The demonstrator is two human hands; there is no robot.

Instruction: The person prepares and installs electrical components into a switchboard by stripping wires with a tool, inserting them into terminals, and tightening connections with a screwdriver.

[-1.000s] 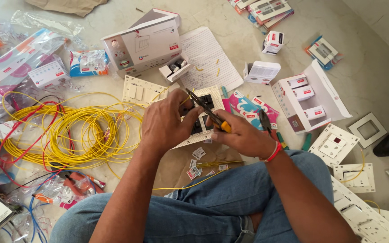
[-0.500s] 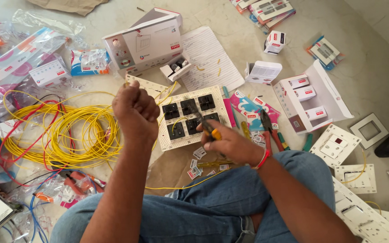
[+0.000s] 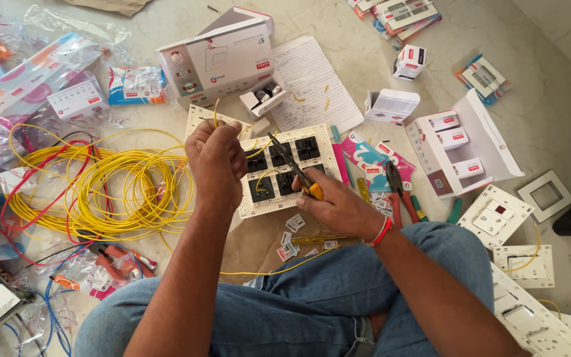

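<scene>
Yellow wire (image 3: 218,112), thin and plastic-coated, is pinched in the closed fingers of the left hand (image 3: 216,158), just left of the white switch plate (image 3: 284,170) on the floor. It looks light and springy; I judge it bends easily but keeps its curve, so it is best held close to the end. The right hand (image 3: 338,206) is closed around the yellow handle of a screwdriver (image 3: 295,166), with its dark shaft lying over the plate's 6 black square modules. The plate seems rigid plastic with a perforated rim, light but easy to crack. Left of the plate lies a loose yellow wire coil (image 3: 110,188), and right of it red-handled pliers (image 3: 396,195) and an open cardboard box (image 3: 460,155).
</scene>
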